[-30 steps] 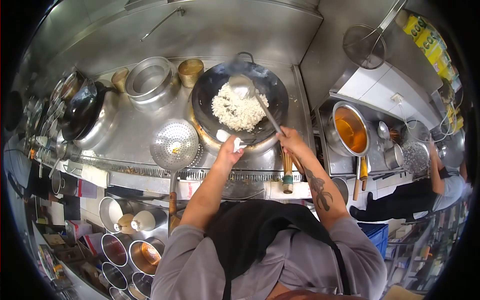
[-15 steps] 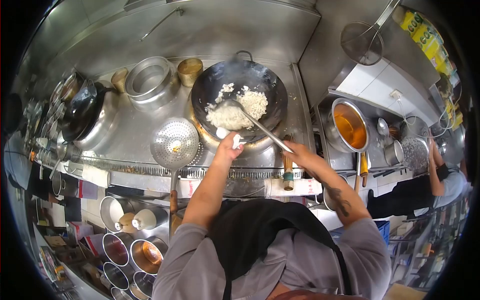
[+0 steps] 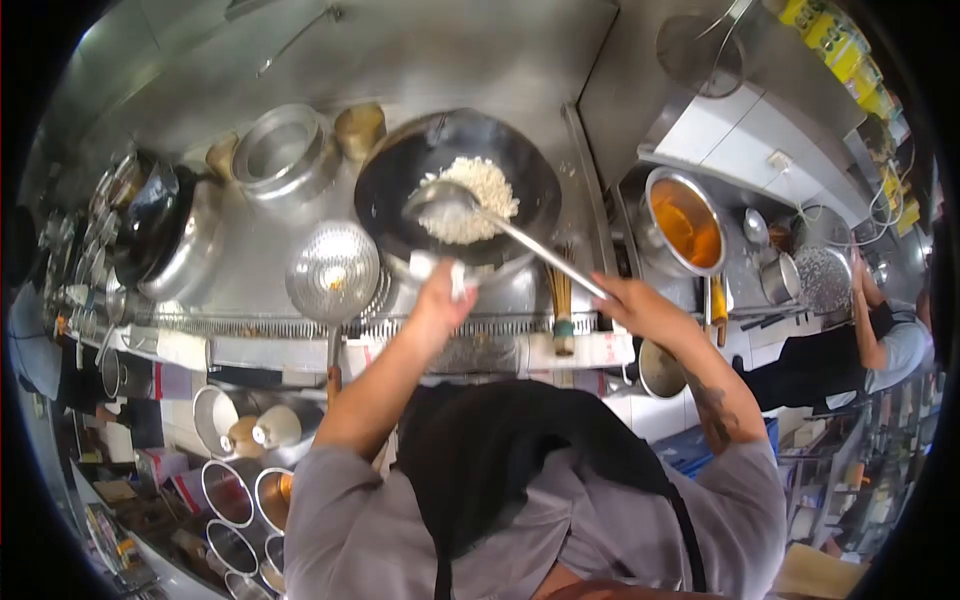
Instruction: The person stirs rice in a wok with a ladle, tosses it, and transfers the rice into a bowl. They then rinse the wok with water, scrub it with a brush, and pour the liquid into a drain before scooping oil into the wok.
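A black wok (image 3: 380,190) sits on the stove with a heap of white rice (image 3: 485,182) in its middle. My left hand (image 3: 443,303) is closed on a white cloth (image 3: 432,270) at the wok's near edge. In my right hand (image 3: 630,303) is the handle of a metal ladle (image 3: 445,203), whose bowl lies over the left part of the rice. Left of the wok rests a round perforated strainer (image 3: 333,272). A bamboo brush (image 3: 563,318) lies just left of my right hand.
Metal pots (image 3: 280,150) stand at the back left. To the right are a pot of orange liquid (image 3: 685,225) and a hanging mesh strainer (image 3: 700,55). Another person (image 3: 880,340) stands at the far right. Several containers (image 3: 228,492) are at the lower left.
The rice is gathered into a more compact heap. The ladle bowl has shifted left relative to the rice. The wok sits slightly further left in view, and my left hand has moved left and lower with the cloth.
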The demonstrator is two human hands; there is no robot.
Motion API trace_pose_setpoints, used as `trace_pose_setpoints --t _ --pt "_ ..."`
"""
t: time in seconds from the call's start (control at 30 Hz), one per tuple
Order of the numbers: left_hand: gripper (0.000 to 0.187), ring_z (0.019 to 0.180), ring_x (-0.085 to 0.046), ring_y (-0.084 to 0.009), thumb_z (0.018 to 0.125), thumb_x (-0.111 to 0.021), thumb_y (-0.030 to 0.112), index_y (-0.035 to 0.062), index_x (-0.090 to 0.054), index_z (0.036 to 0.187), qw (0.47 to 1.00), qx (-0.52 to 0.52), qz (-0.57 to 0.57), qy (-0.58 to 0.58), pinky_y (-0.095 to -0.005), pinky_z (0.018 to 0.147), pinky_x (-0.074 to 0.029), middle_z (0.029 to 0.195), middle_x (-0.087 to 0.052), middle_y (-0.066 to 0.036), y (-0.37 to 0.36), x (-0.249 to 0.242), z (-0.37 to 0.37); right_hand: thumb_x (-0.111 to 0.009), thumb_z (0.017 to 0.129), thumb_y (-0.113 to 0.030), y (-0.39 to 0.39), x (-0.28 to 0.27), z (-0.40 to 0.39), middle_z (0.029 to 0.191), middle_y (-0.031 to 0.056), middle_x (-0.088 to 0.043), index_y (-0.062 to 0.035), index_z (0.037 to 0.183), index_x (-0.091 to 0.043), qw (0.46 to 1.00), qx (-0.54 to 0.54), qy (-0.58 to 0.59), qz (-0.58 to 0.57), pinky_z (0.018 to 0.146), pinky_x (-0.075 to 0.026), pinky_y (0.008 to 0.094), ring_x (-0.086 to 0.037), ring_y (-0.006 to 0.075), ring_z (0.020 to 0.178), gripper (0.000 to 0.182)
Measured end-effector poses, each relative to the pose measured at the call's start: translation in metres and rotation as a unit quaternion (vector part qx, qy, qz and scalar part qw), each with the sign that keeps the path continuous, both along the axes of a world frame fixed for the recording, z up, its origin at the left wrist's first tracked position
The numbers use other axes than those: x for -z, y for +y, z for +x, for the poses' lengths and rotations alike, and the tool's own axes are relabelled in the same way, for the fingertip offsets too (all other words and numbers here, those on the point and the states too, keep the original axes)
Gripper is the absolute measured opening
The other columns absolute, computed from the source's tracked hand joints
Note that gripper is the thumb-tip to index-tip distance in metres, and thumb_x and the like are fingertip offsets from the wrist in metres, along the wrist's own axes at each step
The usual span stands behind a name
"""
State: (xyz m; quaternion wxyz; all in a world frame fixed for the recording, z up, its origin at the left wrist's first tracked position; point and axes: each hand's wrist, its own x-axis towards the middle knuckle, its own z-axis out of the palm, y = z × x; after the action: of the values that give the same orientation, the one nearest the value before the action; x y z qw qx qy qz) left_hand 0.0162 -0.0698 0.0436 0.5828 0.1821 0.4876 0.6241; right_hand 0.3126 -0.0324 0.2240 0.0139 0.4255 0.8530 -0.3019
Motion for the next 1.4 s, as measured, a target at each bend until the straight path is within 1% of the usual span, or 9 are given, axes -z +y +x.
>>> trace_pose_setpoints --t 0.03,0.17,0.3,0.43,0.63,0.8,1.03,1.2,1.4 --pt "0.016 0.069 -0.055 -0.0199 0.094 -0.047 0.027 0.0122 -0.052 0.098 0.950 -0.021 -0.161 -0.265 -0.0254 0.047 -0.042 0.082 -0.058 -0.006 -0.009 -0.025 0.004 -0.055 0.091 -0.019 0.000 0.008 0.016 0.081 0.0174 -0.064 -0.0068 0.133 -0.046 0.986 -0.083 0.105 0.095 0.062 -0.050 0.0341 -0.062 0.0241 0.064 0.045" --pt "0.014 0.069 -0.057 -0.0202 0.094 -0.048 0.025 0.0112 -0.053 0.093 0.930 -0.056 -0.189 -0.310 -0.0248 0.046 -0.041 0.080 -0.059 -0.006 -0.022 -0.078 0.010 -0.054 0.092 -0.018 0.010 -0.026 0.010 0.064 0.0043 -0.049 -0.0069 0.135 -0.044 0.975 0.068 0.023 -0.210 0.052 -0.046 0.0283 -0.049 0.0098 0.053 0.046" --pt "0.008 0.064 -0.058 -0.0176 0.088 -0.053 0.019 0.0115 -0.054 0.087 0.961 -0.063 -0.058 -0.264 -0.0277 0.047 -0.045 0.075 -0.059 -0.004 -0.025 0.037 0.021 -0.053 0.091 -0.019 0.046 0.035 -0.008 0.085 0.0246 -0.064 -0.0006 0.128 -0.048 0.995 0.026 -0.041 0.083 0.067 -0.051 0.0429 -0.065 0.0362 0.071 0.042" --pt "0.011 0.064 -0.057 -0.0186 0.090 -0.050 0.025 0.0150 -0.052 0.094 0.941 0.026 -0.148 -0.303 -0.0273 0.044 -0.043 0.076 -0.058 -0.004 -0.088 0.034 0.036 -0.054 0.090 -0.018 0.026 0.006 -0.015 0.082 0.0267 -0.062 0.0019 0.123 -0.051 0.981 0.042 -0.044 0.183 0.069 -0.050 0.0450 -0.062 0.0409 0.074 0.038" --pt "0.008 0.057 -0.053 -0.0162 0.086 -0.051 0.016 0.0102 -0.053 0.080 0.950 -0.023 -0.103 -0.295 -0.0252 0.042 -0.038 0.069 -0.056 -0.004 0.024 0.026 -0.018 -0.057 0.089 -0.014 0.002 -0.047 -0.012 0.095 0.0299 -0.061 0.0072 0.122 -0.050 0.948 0.069 0.179 0.252 0.069 -0.050 0.0397 -0.064 0.0371 0.078 0.040" --pt "0.008 0.070 -0.054 -0.0150 0.086 -0.056 0.017 0.0136 -0.055 0.093 0.955 -0.010 -0.117 -0.273 -0.0270 0.047 -0.038 0.081 -0.059 -0.002 0.062 0.048 -0.033 -0.056 0.091 -0.014 -0.010 -0.086 -0.035 0.074 0.0020 -0.053 -0.0021 0.135 -0.040 0.875 0.198 0.422 -0.130 0.045 -0.040 0.0191 -0.048 0.0075 0.051 0.048" --pt "0.011 0.070 -0.053 -0.0161 0.086 -0.057 0.019 0.0128 -0.054 0.094 0.954 -0.024 -0.128 -0.271 -0.0269 0.046 -0.039 0.082 -0.058 -0.003 0.062 0.045 -0.030 -0.054 0.093 -0.025 0.030 0.078 -0.082 0.069 0.0009 -0.050 -0.0063 0.128 -0.048 0.642 0.255 0.465 -0.555 0.037 -0.035 0.0249 -0.041 0.0080 0.042 0.040" --pt "0.011 0.069 -0.052 -0.0173 0.086 -0.056 0.020 0.0125 -0.052 0.093 0.953 -0.040 -0.125 -0.272 -0.0269 0.045 -0.039 0.081 -0.056 -0.003 0.060 0.043 -0.027 -0.051 0.095 -0.023 0.046 0.096 -0.130 0.067 -0.0002 -0.050 -0.0079 0.117 -0.050 0.804 0.318 0.299 -0.403 0.035 -0.036 0.0237 -0.043 0.0070 0.042 0.026" --pt "0.012 0.068 -0.051 -0.0175 0.085 -0.057 0.020 0.0122 -0.052 0.093 0.946 -0.054 -0.127 -0.292 -0.0276 0.045 -0.039 0.080 -0.054 -0.004 0.064 0.045 -0.028 -0.051 0.095 -0.021 0.030 0.077 -0.108 0.065 0.0006 -0.049 -0.0065 0.115 -0.050 0.823 0.259 0.283 -0.418 0.032 -0.035 0.0229 -0.043 0.0072 0.040 0.025"
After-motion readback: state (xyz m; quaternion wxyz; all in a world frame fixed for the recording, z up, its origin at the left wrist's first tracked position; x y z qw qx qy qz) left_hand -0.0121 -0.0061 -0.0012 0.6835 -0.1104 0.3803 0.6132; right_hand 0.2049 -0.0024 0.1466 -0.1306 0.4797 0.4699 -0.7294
